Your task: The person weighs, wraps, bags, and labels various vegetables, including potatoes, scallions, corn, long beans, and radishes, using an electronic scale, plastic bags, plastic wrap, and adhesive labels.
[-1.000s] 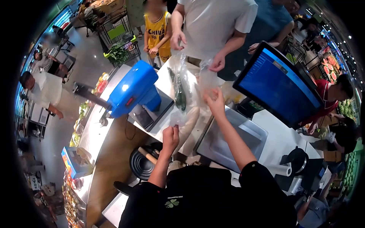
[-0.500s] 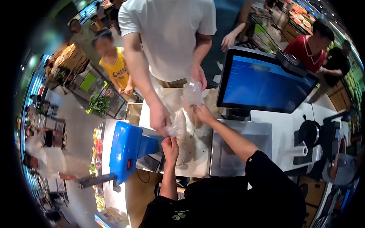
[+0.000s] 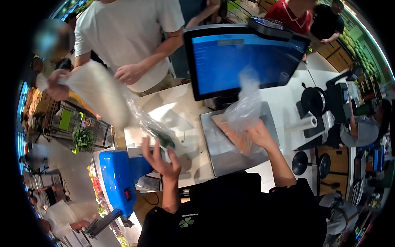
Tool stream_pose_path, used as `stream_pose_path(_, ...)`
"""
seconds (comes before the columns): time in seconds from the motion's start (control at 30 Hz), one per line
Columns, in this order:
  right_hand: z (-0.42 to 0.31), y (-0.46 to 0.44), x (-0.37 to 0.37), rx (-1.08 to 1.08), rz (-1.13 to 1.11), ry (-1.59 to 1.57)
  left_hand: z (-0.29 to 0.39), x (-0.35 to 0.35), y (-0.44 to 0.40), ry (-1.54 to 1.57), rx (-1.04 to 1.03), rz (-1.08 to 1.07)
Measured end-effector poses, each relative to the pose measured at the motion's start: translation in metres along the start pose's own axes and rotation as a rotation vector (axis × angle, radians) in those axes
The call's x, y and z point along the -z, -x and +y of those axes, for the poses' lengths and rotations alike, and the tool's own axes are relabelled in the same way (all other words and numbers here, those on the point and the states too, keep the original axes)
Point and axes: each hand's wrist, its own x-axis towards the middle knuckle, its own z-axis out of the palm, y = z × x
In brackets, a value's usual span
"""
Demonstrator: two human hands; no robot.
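My right hand (image 3: 258,135) grips a clear plastic bag (image 3: 247,108) with long orange-brown produce in it, over the metal scale tray (image 3: 224,165). My left hand (image 3: 163,161) is open, its fingers spread, just below a clear bag of dark green vegetables (image 3: 165,139) on the white counter. Across the counter, a person in a white T-shirt holds up a bag with a large pale item (image 3: 101,91), blurred by motion.
A large blue screen (image 3: 242,61) stands behind the scale tray. The blue device (image 3: 117,179) is on my left. On the right are a white roll (image 3: 302,123) and a round black stand (image 3: 314,101). A shopping cart (image 3: 68,123) and other people are beyond the counter.
My view has turned to the right. My right hand has brought its bag over the scale tray. My left hand has let go of a bag and opened, and the other person has lifted the pale item.
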Motion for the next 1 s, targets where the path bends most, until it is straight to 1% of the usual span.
stream_pose_path(0.07, 0.011, 0.012, 0.01, 0.147, -0.095, 0.597, 0.021, -0.016, 0.018, 0.149, 0.12, -0.172)
stream_pose_path(0.1, 0.016, 0.02, 0.01, 0.133, -0.082, 0.596, 0.029, -0.021, 0.025, 0.16, 0.113, -0.185)
stream_pose_path(0.17, 0.019, 0.032, -0.006, 0.224, -0.082, 0.638, 0.043, -0.033, 0.033, 0.263, 0.223, -0.266)
stream_pose_path(0.23, 0.007, 0.051, -0.028, 0.114, -0.228, 0.922, 0.049, -0.039, 0.032, 0.275, 0.217, -0.31)
stream_pose_path(0.27, 0.013, 0.061, -0.043, 0.109, -0.232, 0.914, 0.051, -0.04, 0.031, 0.281, 0.216, -0.344)
stream_pose_path(0.33, 0.032, 0.08, -0.073, 0.057, -0.282, 0.802, 0.059, -0.049, 0.025, 0.294, 0.206, -0.35)
stream_pose_path(0.4, 0.029, 0.096, -0.088, 0.149, -0.235, 0.818, 0.066, -0.057, 0.023, 0.295, 0.171, -0.593)
stream_pose_path(0.43, 0.029, 0.101, -0.09, 0.113, -0.264, 0.756, 0.073, -0.063, 0.021, 0.282, 0.144, -0.725)
stream_pose_path(0.47, 0.032, 0.104, -0.09, 0.116, -0.274, 0.744, 0.08, -0.073, 0.023, 0.269, 0.151, -0.73)
stream_pose_path(0.53, 0.037, 0.109, -0.087, 0.188, -0.202, 0.662, 0.091, -0.093, 0.04, 0.229, 0.077, -0.946)
stream_pose_path(0.57, 0.036, 0.11, -0.081, 0.231, -0.222, 0.608, 0.089, -0.1, 0.057, 0.214, 0.086, -0.946)
stream_pose_path(0.6, 0.036, 0.111, -0.071, 0.24, -0.23, 0.598, 0.083, -0.108, 0.078, 0.134, -0.039, -1.035)
stream_pose_path(0.63, 0.034, 0.111, -0.059, 0.321, -0.335, 0.498, 0.082, -0.111, 0.089, 0.053, -0.164, -1.12)
stream_pose_path(0.67, 0.032, 0.111, -0.047, 0.403, -0.437, 0.397, 0.085, -0.109, 0.091, 0.039, -0.158, -1.116)
stream_pose_path(0.7, 0.026, 0.114, -0.035, 0.415, -0.444, 0.393, 0.087, -0.107, 0.091, 0.016, -0.173, -1.126)
stream_pose_path(0.77, 0.011, 0.123, -0.011, 0.429, -0.312, 0.122, 0.09, -0.105, 0.081, -0.023, -0.179, -1.125)
stream_pose_path(0.8, 0.008, 0.126, 0.003, 0.445, -0.323, 0.117, 0.089, -0.104, 0.067, 0.018, -0.078, -1.201)
stream_pose_path(0.83, 0.006, 0.127, 0.017, 0.427, -0.253, 0.069, 0.093, -0.102, 0.048, 0.058, 0.027, -1.27)
stream_pose_path(0.87, 0.007, 0.127, 0.028, 0.41, -0.187, 0.018, 0.106, -0.101, 0.019, 0.132, 0.21, -1.212)
stream_pose_path(0.93, 0.012, 0.131, 0.043, 0.31, -0.001, -0.015, 0.114, -0.104, -0.014, 0.084, 0.009, -0.83)
stream_pose_path(0.97, 0.016, 0.133, 0.054, 0.202, 0.016, -0.017, 0.122, -0.107, -0.034, -0.015, -0.082, -0.685)
stream_pose_path(1.0, 0.025, 0.134, 0.061, 0.202, 0.089, 0.028, 0.13, -0.112, -0.054, -0.111, -0.174, -0.541)
